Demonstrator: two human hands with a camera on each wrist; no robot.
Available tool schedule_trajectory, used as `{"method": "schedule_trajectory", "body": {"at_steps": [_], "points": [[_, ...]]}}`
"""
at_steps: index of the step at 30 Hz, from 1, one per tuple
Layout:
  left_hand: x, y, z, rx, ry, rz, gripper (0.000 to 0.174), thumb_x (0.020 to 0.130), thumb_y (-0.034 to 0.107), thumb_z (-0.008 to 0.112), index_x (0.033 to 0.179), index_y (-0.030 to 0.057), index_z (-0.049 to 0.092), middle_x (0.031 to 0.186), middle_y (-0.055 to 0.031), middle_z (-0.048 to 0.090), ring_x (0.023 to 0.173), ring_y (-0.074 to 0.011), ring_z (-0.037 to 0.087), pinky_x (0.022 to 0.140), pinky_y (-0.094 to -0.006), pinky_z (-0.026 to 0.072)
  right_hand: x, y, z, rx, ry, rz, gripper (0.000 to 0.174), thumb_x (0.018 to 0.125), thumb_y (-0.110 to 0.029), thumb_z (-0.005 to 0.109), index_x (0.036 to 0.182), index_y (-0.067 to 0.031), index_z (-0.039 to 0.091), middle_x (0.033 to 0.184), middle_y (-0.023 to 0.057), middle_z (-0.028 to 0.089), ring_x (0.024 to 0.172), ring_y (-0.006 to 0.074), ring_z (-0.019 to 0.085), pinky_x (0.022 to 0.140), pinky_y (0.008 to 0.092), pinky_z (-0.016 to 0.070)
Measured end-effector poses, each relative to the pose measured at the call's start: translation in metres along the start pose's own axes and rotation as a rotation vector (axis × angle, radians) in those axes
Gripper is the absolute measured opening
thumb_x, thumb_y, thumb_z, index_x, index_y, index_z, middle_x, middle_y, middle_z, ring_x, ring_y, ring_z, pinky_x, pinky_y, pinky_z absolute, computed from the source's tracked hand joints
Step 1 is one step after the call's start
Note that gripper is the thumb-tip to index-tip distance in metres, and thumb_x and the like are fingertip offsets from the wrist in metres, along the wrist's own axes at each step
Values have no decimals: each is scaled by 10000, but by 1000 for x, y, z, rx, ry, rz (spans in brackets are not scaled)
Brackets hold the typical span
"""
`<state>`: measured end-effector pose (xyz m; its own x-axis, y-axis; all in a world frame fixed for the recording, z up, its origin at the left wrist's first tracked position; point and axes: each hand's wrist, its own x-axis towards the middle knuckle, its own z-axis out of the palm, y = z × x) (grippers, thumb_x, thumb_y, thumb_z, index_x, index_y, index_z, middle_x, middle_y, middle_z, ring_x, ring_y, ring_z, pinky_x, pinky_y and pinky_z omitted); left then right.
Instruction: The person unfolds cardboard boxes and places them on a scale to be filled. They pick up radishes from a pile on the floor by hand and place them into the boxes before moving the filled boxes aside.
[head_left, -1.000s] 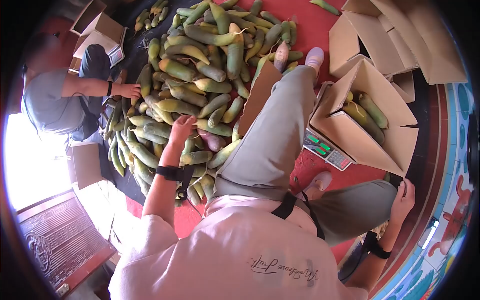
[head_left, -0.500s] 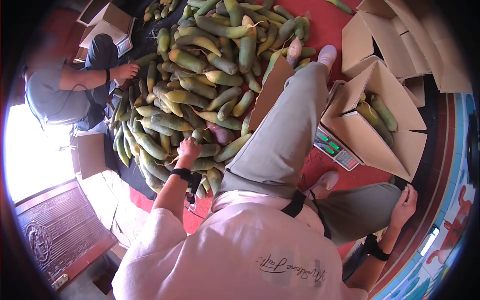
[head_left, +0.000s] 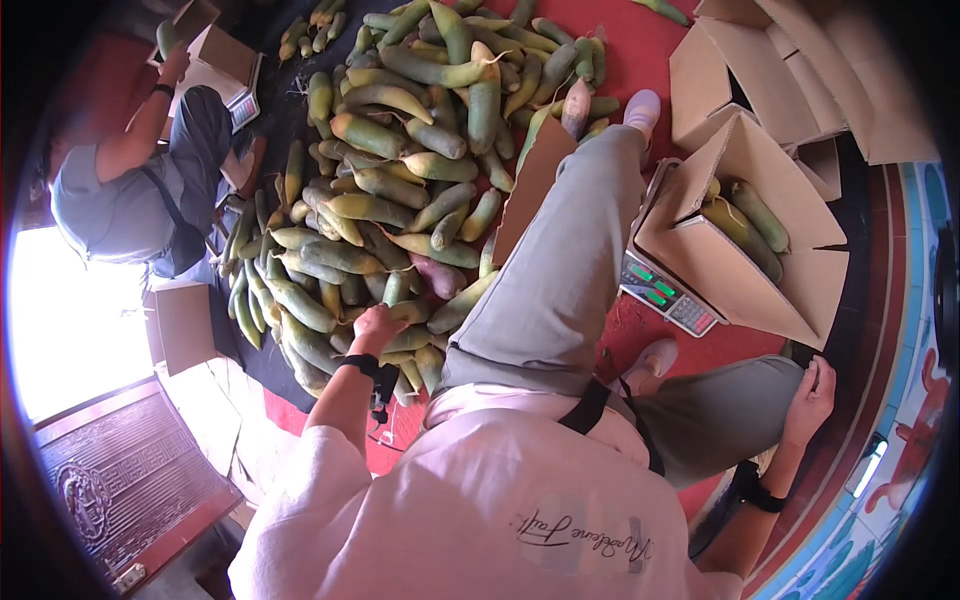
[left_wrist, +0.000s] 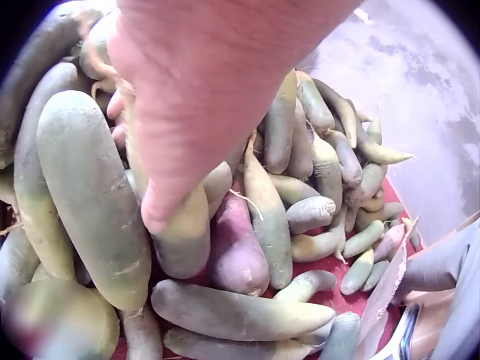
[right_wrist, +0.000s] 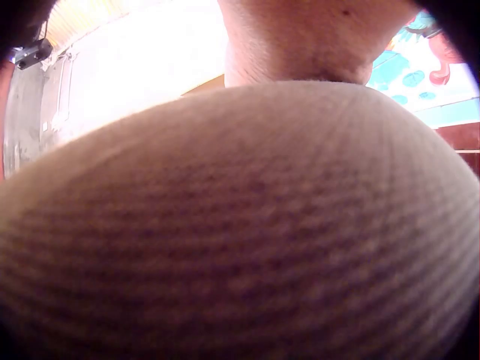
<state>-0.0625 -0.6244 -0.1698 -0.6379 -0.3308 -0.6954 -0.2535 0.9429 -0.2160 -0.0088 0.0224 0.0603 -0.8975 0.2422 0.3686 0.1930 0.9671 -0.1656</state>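
Gripping a green radish in the left hand, with fingers curled round its near end, just left of the purple radish. Resting the right hand against the bent knee, well right of the purple radish, with fingers loosely bent. Crowded on nearly every side of the purple radish by the radish pile. Blocked immediately right of it by a cardboard flap and the outstretched leg. Farther right of it, beyond that leg, fitted with a scale under an open carton of radishes. Shared, far left of it, with another person.
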Motion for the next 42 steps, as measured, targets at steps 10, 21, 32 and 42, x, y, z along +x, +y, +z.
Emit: {"method": "schedule_trajectory", "body": {"at_steps": [10,21,32,42], "points": [[-26,4,-89,-732,268,104,583,711,500,653,907,-49,629,818,-242,632,830,-362,619,745,-403,471,-1,-2,1,38,30,11,124,872,-43,509,963,3,580,871,141,581,781,283,587,713,328,464],[-159,87,-226,-1178,62,734,366,803,214,696,1060,-17,576,872,-7,609,772,-71,535,694,-217,444,13,-83,-24,377,-66,30,208,836,-36,552,1040,1,568,887,118,551,804,209,583,722,290,457],[-195,198,-210,-938,-401,1387,415,802,318,690,1056,7,582,800,-24,585,730,-109,525,697,-255,451,-1,-156,-15,725,-689,-68,662,648,-150,737,1236,-9,468,1173,149,540,1089,254,520,925,345,395],[-154,204,-193,-1162,-349,1115,415,919,346,507,1167,13,510,775,-16,563,736,-93,551,701,-239,448,27,-79,-24,988,-238,450,439,832,-199,576,1195,26,476,900,19,558,737,77,495,649,221,399]]}}
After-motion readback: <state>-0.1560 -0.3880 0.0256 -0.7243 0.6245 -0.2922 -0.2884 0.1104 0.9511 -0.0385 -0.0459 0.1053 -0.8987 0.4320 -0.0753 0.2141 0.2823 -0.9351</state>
